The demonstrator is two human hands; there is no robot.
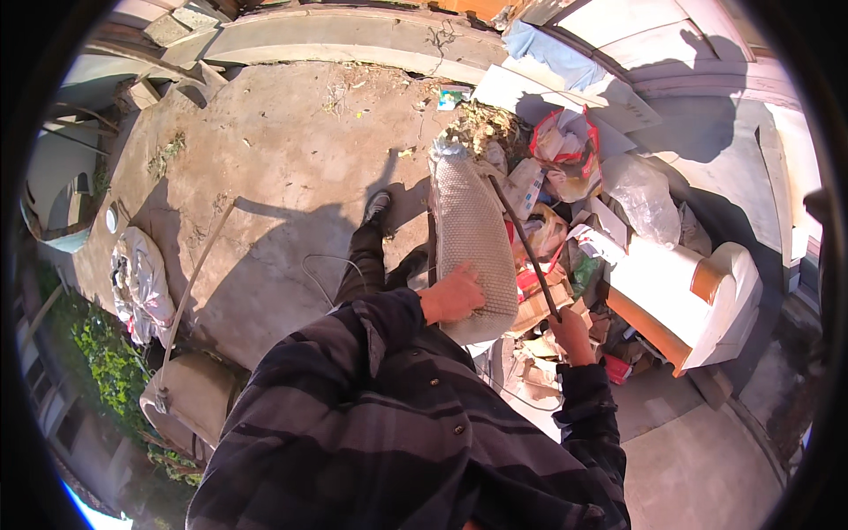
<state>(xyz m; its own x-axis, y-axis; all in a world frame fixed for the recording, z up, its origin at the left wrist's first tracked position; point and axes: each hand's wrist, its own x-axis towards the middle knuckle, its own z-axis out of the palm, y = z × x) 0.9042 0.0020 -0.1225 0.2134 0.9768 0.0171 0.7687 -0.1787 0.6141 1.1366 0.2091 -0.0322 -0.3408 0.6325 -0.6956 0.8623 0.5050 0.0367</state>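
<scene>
My left hand point(453, 296) lies on a long beige padded piece with a dimpled woven cover point(470, 216). Its fingers reach across the cover toward the right, fairly flat; the thumb is hard to make out. The padded piece stretches away from me and has a frayed bluish-white far end point(449, 150). My right hand point(572, 338) is closed round the near end of a thin dark rod point(526, 243). That rod slants away and to the left over a heap of rubbish, its far tip beside the padded piece.
The heap of torn cardboard point(534, 367), a red-edged bag point(565, 146) and clear plastic point(640, 199) lies right of the padded piece. Farther right is a white-and-brown furniture piece point(671, 300). At left are a white sack point(141, 283), a long stick point(193, 274) and a beige chair point(190, 397).
</scene>
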